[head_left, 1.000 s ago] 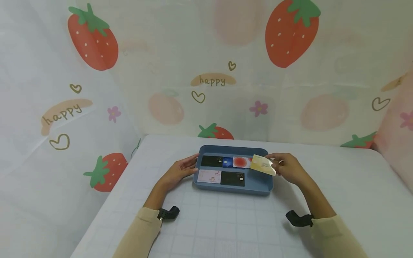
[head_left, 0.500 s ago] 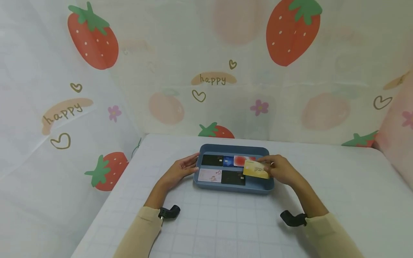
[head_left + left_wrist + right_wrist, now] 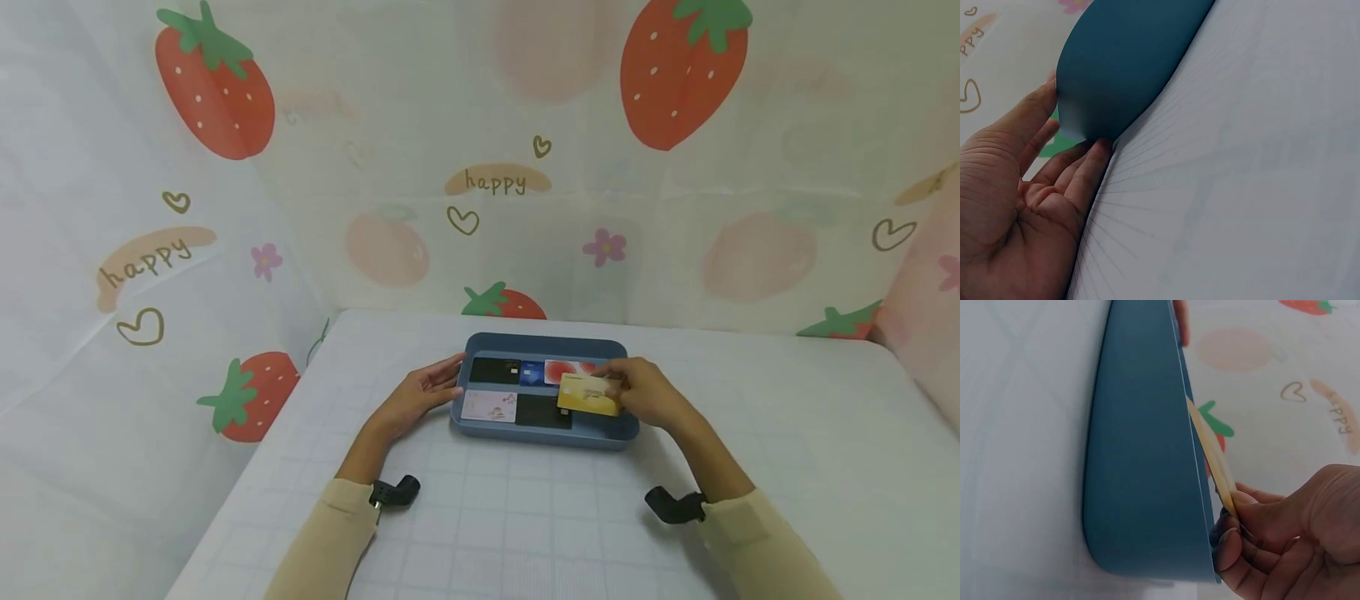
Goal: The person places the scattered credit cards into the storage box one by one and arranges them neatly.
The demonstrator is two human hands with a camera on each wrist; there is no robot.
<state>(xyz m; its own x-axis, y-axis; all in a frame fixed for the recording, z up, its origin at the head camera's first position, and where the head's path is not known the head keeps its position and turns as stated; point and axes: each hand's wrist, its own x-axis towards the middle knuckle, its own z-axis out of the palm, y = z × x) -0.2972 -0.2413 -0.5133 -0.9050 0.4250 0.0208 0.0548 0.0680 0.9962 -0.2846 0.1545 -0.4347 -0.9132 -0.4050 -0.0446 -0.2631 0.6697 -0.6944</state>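
My right hand (image 3: 648,392) pinches a yellow bank card (image 3: 587,396) between thumb and fingers over the right part of a blue tray (image 3: 540,434). In the head view that card overlaps a red-and-white card (image 3: 557,372) and the corner of a black card (image 3: 536,410). The right wrist view shows the yellow card (image 3: 1213,450) tilted at the tray's rim, with the thumb on its face. My left hand (image 3: 417,402) touches the tray's left end, its thumb and fingertips against the outer wall (image 3: 1116,75) in the left wrist view.
Inside the tray, a second black card (image 3: 493,370) and a blue card (image 3: 532,372) lie in the back row. A white flowered card (image 3: 489,405) lies front left. The tray rests on a white table (image 3: 510,517) before a strawberry-print backdrop (image 3: 375,125).
My right hand has brought the yellow card leftward and lower, from the tray's right side to over the cards' right part. The left hand stays at the tray's left end.
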